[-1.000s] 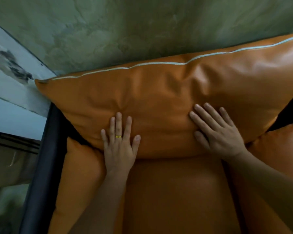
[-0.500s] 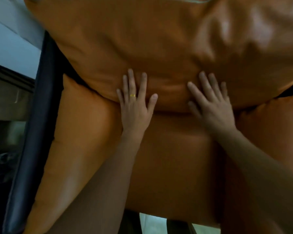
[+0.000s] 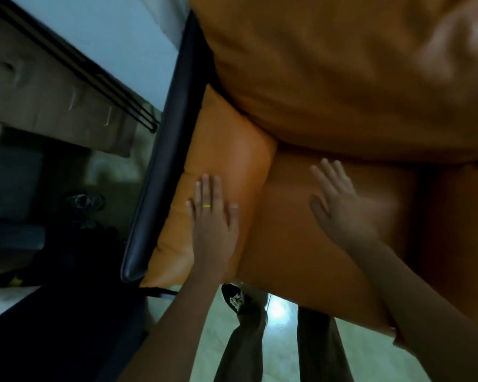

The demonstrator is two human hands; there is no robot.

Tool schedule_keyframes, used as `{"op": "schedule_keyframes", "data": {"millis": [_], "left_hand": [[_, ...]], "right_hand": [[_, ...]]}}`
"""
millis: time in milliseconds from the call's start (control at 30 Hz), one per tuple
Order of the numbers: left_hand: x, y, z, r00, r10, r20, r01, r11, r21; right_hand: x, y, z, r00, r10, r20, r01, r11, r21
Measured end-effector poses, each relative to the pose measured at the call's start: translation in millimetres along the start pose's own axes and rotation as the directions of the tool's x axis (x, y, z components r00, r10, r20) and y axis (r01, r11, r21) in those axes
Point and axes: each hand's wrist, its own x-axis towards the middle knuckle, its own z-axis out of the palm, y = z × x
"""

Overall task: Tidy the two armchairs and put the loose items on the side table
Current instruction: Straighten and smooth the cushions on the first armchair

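1. Both hands have come down off the back cushion (image 3: 342, 64), where I saw them half a second ago, and my view has tipped downward with them.
2. Left hand (image 3: 211, 219): palm flat on the orange side cushion (image 3: 232, 150), fingers straight and slightly apart, a yellow ring (image 3: 206, 206) on one finger. It grips nothing.
3. Right hand (image 3: 340, 208): blurred, fingers straight and spread, laid on the seat cushion (image 3: 315, 257). It holds nothing.
4. Armchair: fills the right and upper view. The back cushion leans over the seat cushion's far edge. The side cushion stands between the seat cushion and the black padded arm rail (image 3: 160, 166).
5. Below the seat's front edge I see one dark shoe (image 3: 235, 297) and trouser legs (image 3: 246, 348) on the pale green tiled floor (image 3: 276, 354).
6. Far left: a low cabinet (image 3: 39, 86), dim and blurred.
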Motion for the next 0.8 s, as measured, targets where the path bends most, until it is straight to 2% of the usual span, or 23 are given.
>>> {"op": "schedule_keyframes", "data": {"millis": [67, 133, 233, 300, 367, 467, 667, 733, 800], "left_hand": [[-15, -35, -6, 0.996, -0.089, 0.002, 0.089, 0.995, -0.033], [-30, -64, -5, 0.993, -0.116, 0.018, 0.116, 0.992, -0.045], [-43, -89, 0, 0.999, -0.029, 0.038, 0.03, 0.999, -0.021], [-42, -92, 0, 0.999, 0.018, 0.035, -0.017, 1.0, -0.018], [-31, -89, -3, 1.0, -0.017, -0.009, 0.016, 0.996, -0.083], [-8, -80, -4, 0.981, -0.189, -0.038, 0.177, 0.962, -0.21], [-11, -75, 5, 0.934, -0.355, -0.041, 0.339, 0.916, -0.214], [-28, -79, 7, 0.905, -0.422, -0.062, 0.402, 0.892, -0.205], [-48, -85, 10, 0.884, -0.466, -0.049, 0.449, 0.872, -0.194]], "right_hand": [[18, -48, 17, 0.981, -0.195, 0.013, 0.195, 0.981, -0.014], [40, -95, 32, 0.926, -0.371, 0.072, 0.374, 0.926, -0.047], [84, -154, 50, 0.797, -0.567, 0.206, 0.594, 0.798, -0.102], [110, -175, 64, 0.72, -0.602, 0.344, 0.68, 0.711, -0.178], [129, -180, 74, 0.684, -0.601, 0.414, 0.721, 0.643, -0.257], [140, -172, 78, 0.647, -0.66, 0.382, 0.763, 0.566, -0.313], [168, -154, 68, 0.547, -0.71, 0.443, 0.835, 0.428, -0.346], [175, -154, 61, 0.553, -0.715, 0.428, 0.83, 0.425, -0.362], [181, -149, 54, 0.593, -0.711, 0.378, 0.799, 0.461, -0.387]]}}
